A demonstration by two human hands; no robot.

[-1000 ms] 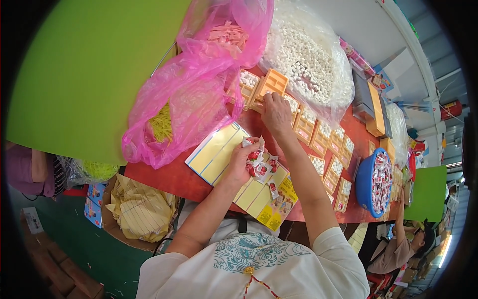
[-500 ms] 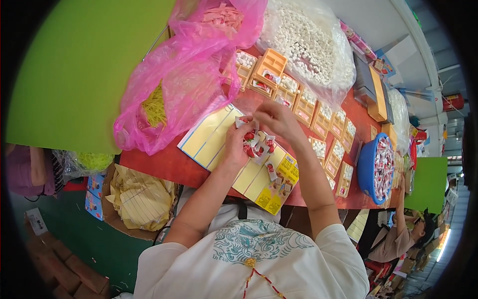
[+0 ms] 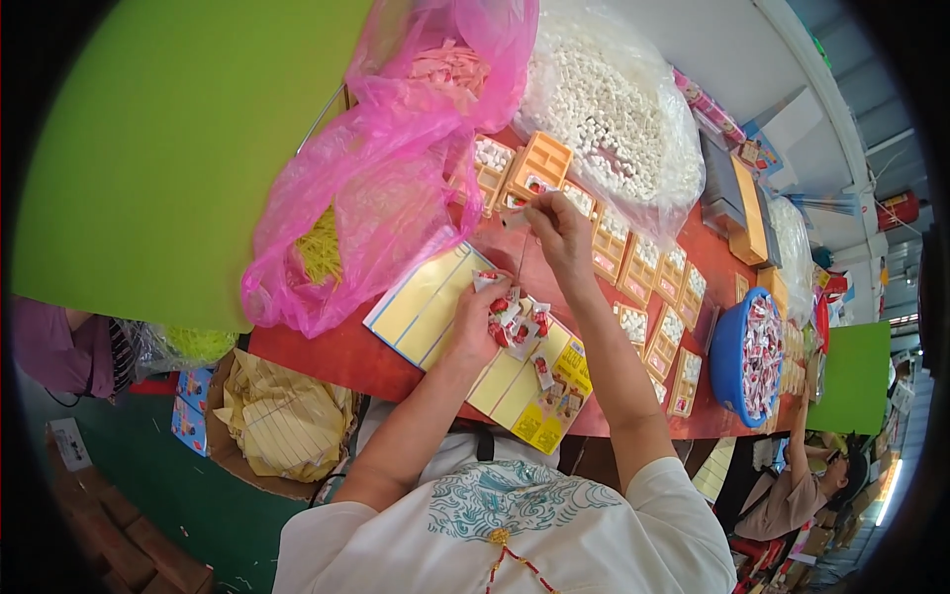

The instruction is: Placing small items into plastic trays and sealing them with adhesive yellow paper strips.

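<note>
Fingers of the left hand point(image 3: 477, 322) are curled around a bunch of red-and-white packets point(image 3: 513, 325) above yellow sheets point(image 3: 426, 295). One small packet point(image 3: 514, 220) is pinched by the right hand point(image 3: 562, 238) near orange trays point(image 3: 546, 156); farther right, more packets point(image 3: 762, 361) are piled in a blue basin point(image 3: 724, 368).

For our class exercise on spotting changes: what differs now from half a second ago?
The right hand has moved away from the left hand, forward toward the orange compartment tray, pinching a small pale packet. The left hand still holds red-and-white packets; the blue basin stays put.
</note>
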